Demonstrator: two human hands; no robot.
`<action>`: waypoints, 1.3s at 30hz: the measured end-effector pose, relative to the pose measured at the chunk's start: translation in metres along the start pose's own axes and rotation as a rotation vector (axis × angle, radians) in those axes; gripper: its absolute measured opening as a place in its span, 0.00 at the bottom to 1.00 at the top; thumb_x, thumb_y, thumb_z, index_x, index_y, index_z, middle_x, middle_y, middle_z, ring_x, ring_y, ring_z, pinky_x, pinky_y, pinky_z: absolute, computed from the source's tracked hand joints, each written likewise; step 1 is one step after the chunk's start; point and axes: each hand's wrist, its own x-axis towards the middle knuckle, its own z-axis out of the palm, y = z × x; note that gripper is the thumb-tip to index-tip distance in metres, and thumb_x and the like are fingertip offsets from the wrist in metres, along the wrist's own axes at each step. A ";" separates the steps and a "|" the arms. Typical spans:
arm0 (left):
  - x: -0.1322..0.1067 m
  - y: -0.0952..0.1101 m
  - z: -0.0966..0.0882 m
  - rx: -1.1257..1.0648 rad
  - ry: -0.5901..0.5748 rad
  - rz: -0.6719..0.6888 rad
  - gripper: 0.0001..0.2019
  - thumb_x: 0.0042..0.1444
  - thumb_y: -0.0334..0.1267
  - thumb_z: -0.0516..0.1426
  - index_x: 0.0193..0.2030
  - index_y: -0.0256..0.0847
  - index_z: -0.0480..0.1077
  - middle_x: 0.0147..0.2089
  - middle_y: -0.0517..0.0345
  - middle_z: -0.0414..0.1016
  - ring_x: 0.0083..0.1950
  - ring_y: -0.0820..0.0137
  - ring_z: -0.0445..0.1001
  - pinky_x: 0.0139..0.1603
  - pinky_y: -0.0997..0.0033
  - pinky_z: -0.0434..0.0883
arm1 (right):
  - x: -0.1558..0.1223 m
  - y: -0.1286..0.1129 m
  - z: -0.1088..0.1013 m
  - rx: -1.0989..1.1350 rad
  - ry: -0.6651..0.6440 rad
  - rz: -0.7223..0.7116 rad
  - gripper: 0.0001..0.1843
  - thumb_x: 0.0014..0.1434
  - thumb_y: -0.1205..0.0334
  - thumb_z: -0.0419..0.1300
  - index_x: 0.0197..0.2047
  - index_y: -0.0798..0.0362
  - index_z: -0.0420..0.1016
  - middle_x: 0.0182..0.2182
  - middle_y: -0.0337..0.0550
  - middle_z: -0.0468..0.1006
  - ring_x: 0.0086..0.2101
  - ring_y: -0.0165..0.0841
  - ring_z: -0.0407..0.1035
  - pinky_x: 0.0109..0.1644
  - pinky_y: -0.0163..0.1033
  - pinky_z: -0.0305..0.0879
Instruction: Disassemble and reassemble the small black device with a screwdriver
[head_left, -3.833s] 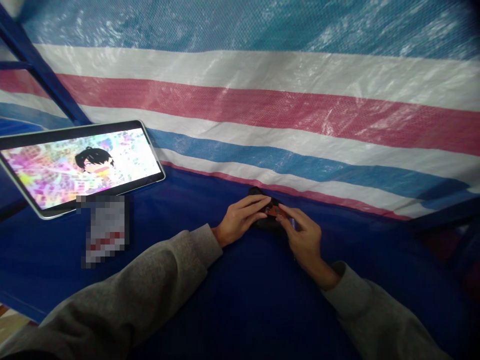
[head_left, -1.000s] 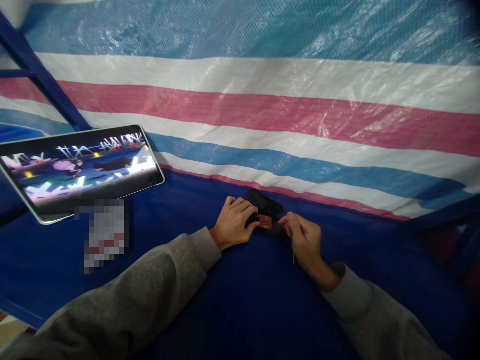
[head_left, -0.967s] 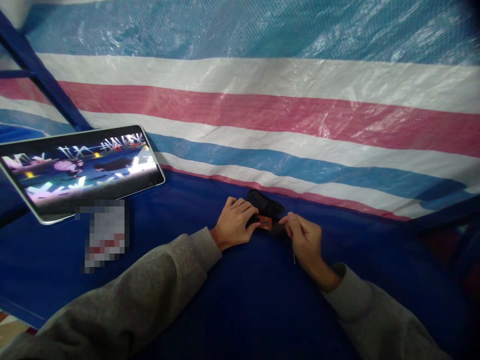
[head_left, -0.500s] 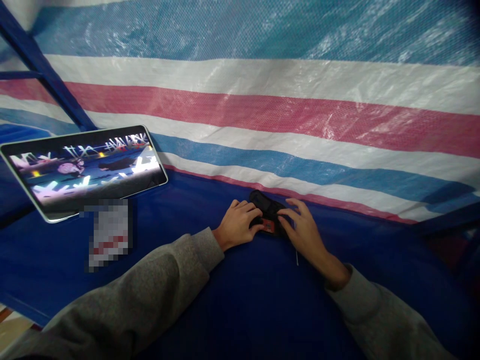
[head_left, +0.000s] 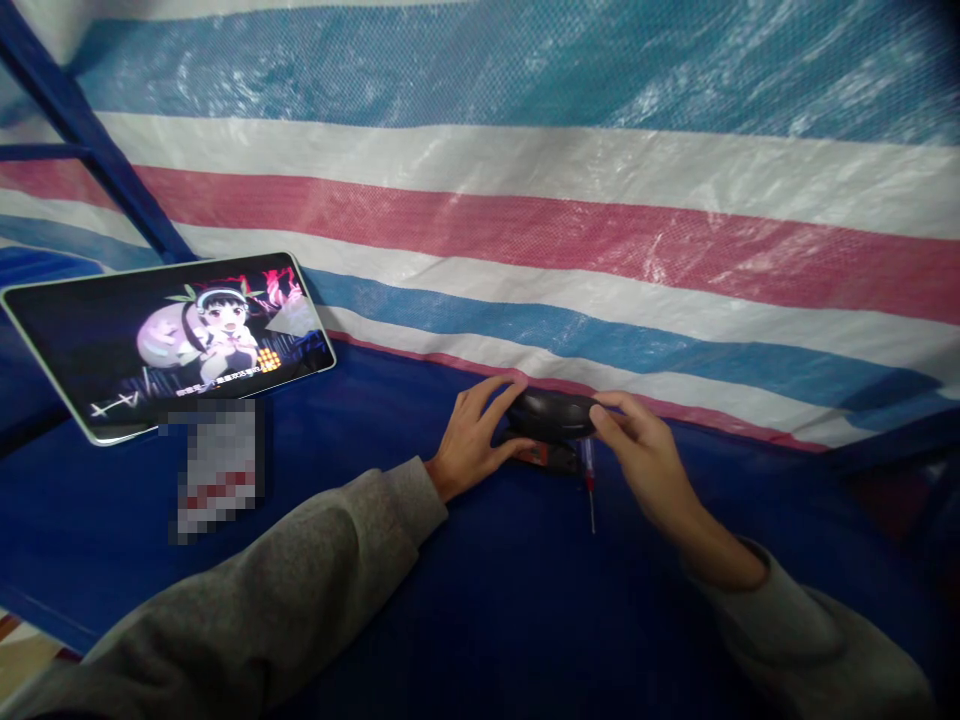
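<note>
Black shell (head_left: 553,413) gripped between your left hand (head_left: 474,440) and right hand (head_left: 645,460), raised over base (head_left: 551,458); screwdriver (head_left: 589,480) beside base on blue cloth (head_left: 480,590).

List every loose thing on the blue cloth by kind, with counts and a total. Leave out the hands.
Tablet: 1
Black rounded shell, held in both hands: 1
Black base with red board: 1
Small screwdriver: 1
Blurred-out white item: 1
Total: 5
</note>
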 end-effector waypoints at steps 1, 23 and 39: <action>0.000 0.000 0.000 -0.003 -0.005 0.004 0.32 0.58 0.51 0.58 0.66 0.45 0.54 0.63 0.47 0.62 0.63 0.58 0.61 0.61 0.56 0.60 | 0.000 0.000 0.000 0.047 -0.030 0.037 0.15 0.60 0.49 0.58 0.41 0.52 0.71 0.30 0.41 0.80 0.30 0.34 0.75 0.36 0.40 0.71; 0.002 -0.005 0.009 -0.103 -0.390 -0.015 0.47 0.47 0.45 0.65 0.69 0.46 0.44 0.61 0.47 0.65 0.60 0.54 0.66 0.63 0.47 0.56 | -0.003 0.017 -0.001 -0.595 -0.396 -0.521 0.26 0.59 0.58 0.59 0.61 0.48 0.67 0.55 0.50 0.72 0.53 0.41 0.70 0.58 0.49 0.67; 0.004 -0.005 0.007 -0.143 -0.403 -0.074 0.46 0.44 0.42 0.68 0.67 0.46 0.48 0.54 0.49 0.70 0.56 0.56 0.68 0.60 0.48 0.59 | -0.005 0.035 0.003 -0.605 -0.471 -0.475 0.26 0.61 0.55 0.58 0.62 0.47 0.65 0.58 0.51 0.70 0.55 0.41 0.67 0.59 0.51 0.65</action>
